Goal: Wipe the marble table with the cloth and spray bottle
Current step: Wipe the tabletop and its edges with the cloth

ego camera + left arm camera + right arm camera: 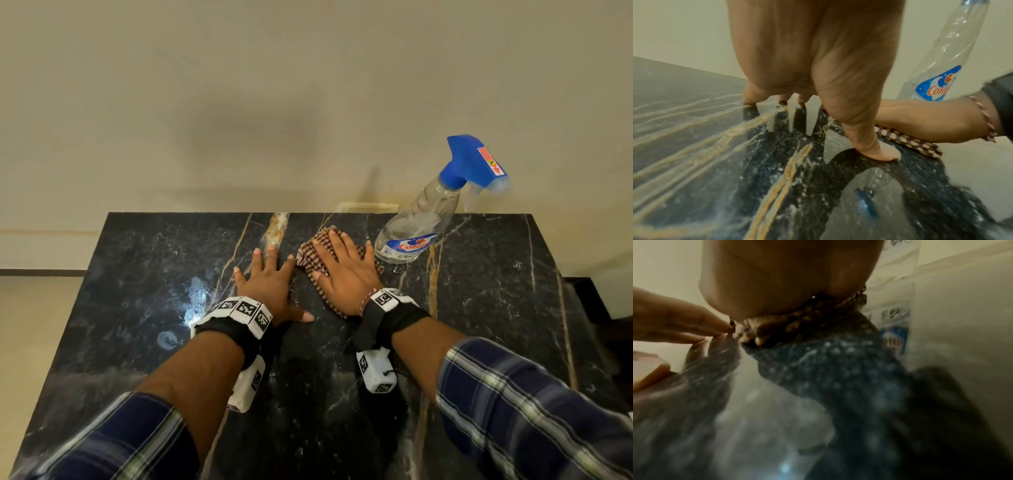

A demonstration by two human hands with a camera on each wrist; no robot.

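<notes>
Head view: right hand (346, 274) lies flat, fingers spread and straight, palm pressing the checked cloth (310, 255) onto the marble table (496, 274); nothing curled round the fabric, so the hold is by downward pressure only. Cloth is bunched, edges showing at the fingertips and along the hand's left side. Left hand (270, 284) just beside it, also flat with fingers splayed, bracing on bare stone and holding nothing; in the right wrist view its fingertips (723, 331) seem to reach the cloth's fringe, though blur leaves contact unsure. Spray bottle (416, 226) stands near the back edge, just right of the right hand; whether thumb and bottle touch, cannot tell. Wet sheen (197, 301) to the left of the left wrist. Risks, as judged: a sweep rightward could knock the bottle, which looks nearly empty and therefore light, over or off the back edge. With pressure alone, the cloth may slide out or roll under the palm. The bracing hand may slip on wet polished stone.
</notes>
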